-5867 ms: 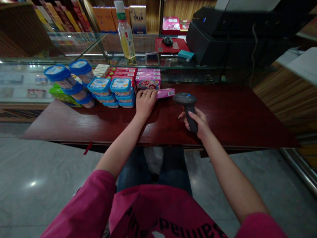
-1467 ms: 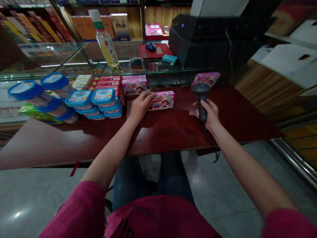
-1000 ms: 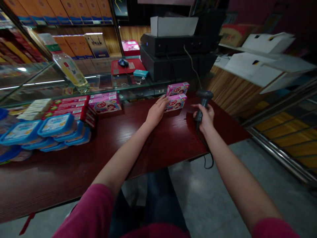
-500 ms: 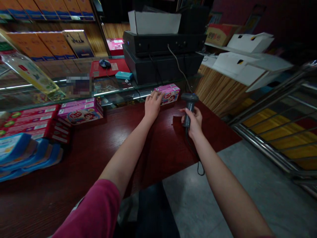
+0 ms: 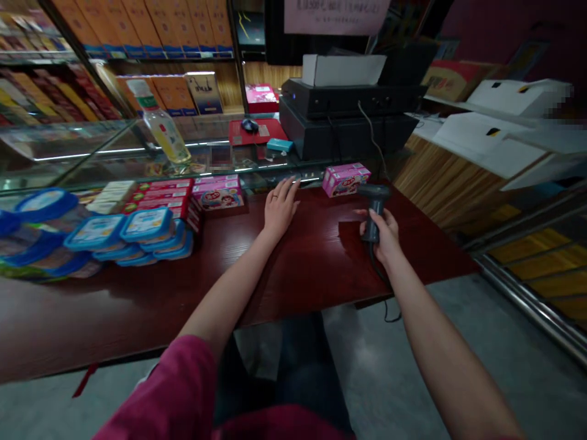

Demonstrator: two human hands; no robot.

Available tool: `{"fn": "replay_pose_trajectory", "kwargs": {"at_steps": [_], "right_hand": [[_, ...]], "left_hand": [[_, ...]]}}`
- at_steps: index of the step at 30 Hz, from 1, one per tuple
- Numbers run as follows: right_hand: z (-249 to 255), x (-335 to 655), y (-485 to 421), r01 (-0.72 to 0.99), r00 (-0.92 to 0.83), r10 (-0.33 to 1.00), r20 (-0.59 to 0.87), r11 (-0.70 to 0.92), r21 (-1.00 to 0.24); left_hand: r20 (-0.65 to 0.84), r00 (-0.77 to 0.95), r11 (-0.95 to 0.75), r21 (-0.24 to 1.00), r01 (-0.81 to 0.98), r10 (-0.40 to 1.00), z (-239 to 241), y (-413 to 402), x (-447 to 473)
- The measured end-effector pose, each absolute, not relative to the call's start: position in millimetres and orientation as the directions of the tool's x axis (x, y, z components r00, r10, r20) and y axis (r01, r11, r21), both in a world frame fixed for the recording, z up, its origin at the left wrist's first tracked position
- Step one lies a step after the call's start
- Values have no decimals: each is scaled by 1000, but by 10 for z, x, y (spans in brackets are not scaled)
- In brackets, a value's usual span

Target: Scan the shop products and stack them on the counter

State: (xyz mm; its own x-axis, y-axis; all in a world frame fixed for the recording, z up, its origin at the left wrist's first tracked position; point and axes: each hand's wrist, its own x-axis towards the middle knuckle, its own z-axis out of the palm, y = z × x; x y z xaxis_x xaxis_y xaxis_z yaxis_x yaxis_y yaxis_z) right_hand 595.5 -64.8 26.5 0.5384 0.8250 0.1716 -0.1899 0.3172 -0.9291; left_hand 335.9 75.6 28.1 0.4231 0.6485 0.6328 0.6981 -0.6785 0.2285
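My right hand [image 5: 384, 231] grips the handle of a dark grey barcode scanner [image 5: 373, 205], its head held above the dark red counter [image 5: 275, 275]. My left hand [image 5: 280, 211] is over the counter with fingers stretched out and nothing in them. Just right of that hand, apart from it, stands a pink carton pack [image 5: 346, 180]. To its left sits another pink carton pack [image 5: 220, 192], beside red boxes [image 5: 160, 197]. Blue-lidded plastic tubs [image 5: 147, 226] are stacked in front of the boxes.
A clear bottle of yellowish liquid [image 5: 166, 131] stands on the glass display case [image 5: 105, 153]. Behind the counter are a black machine [image 5: 343, 128], a computer mouse [image 5: 250, 125] on a red mat and a teal box [image 5: 279, 145]. A metal rack [image 5: 527, 293] stands at right.
My left hand has let go of the right-hand pink carton pack and moved left of it, fingers spreading. The scanner stays in my right hand. The view has swung left.
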Motion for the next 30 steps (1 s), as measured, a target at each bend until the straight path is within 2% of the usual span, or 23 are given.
{"fn": "replay_pose_trajectory", "kwargs": {"at_steps": [6, 10, 18, 24, 30], "right_hand": [[377, 4782, -577, -333, 160, 981, 108, 157, -930], [384, 4006, -496, -378, -20, 993, 115, 99, -921], [260, 3772, -561, -337, 5, 993, 118, 113, -935], [313, 3701, -656, -273, -6, 992, 128, 121, -954], [282, 3675, -672, -216, -7, 989, 146, 141, -966]], "left_hand": [[672, 119, -479, 382, 790, 731, 167, 924, 1950], [640, 21, -358, 402, 843, 768, 131, 963, 1669], [639, 54, -337, 329, 882, 768, 118, 789, 1664], [653, 154, -435, 293, 851, 742, 111, 780, 1535], [590, 311, -485, 158, 860, 745, 186, 677, 1604]]}}
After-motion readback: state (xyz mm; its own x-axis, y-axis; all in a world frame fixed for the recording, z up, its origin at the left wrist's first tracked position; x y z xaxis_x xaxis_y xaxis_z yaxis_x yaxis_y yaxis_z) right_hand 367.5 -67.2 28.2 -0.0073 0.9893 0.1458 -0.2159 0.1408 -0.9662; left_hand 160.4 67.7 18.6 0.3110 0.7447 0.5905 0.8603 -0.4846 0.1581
